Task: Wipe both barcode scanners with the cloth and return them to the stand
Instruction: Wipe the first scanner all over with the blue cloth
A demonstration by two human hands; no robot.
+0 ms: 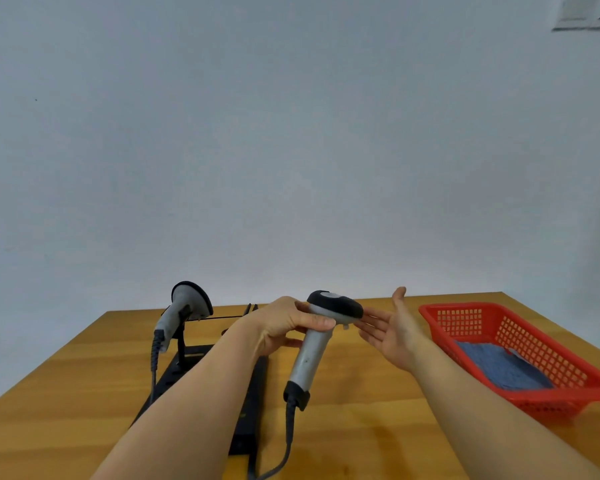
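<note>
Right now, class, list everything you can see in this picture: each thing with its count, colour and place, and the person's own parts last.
Held scanner: one, grey with black head, above table centre, cable hanging down.
Stand scanner: one, grey and black, resting on the stand, left.
Stand: one, black, left of centre on the table.
Basket: one, red mesh, right side of the table.
Cloth: one, blue, lying in the basket.
Table: one, wooden, orange-brown.
Wall: pale grey-blue, behind the table.
Left hand: grips the held scanner just below its head.
Right hand: open, palm up, beside the scanner's head.
</note>
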